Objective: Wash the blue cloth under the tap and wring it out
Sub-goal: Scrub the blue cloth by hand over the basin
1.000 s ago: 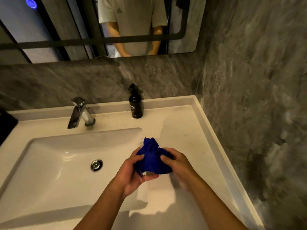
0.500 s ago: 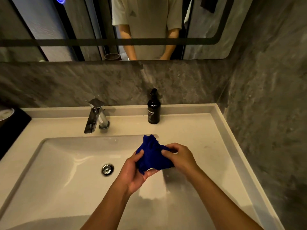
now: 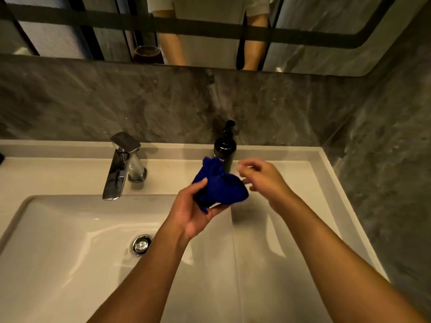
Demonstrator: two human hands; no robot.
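Observation:
A bunched blue cloth (image 3: 220,187) sits in my left hand (image 3: 194,207), whose thumb and fingers are closed around its lower part. The cloth hangs above the right end of the white basin (image 3: 58,241). My right hand (image 3: 263,180) is just to the right of the cloth, fingers spread and apart from it, holding nothing. The chrome tap (image 3: 123,164) stands to the left of the cloth; no water runs from its spout. The drain (image 3: 141,245) lies below and left of my left hand.
A black pump bottle (image 3: 225,148) stands on the counter right behind the cloth. The white counter (image 3: 300,183) ends at a grey stone wall (image 3: 384,159) on the right. A mirror (image 3: 210,31) above shows a person's torso and arms.
My right hand has let go of the cloth and opened beside it. My left hand has carried the cloth up and back, closer to the bottle and tap. The camera has moved closer.

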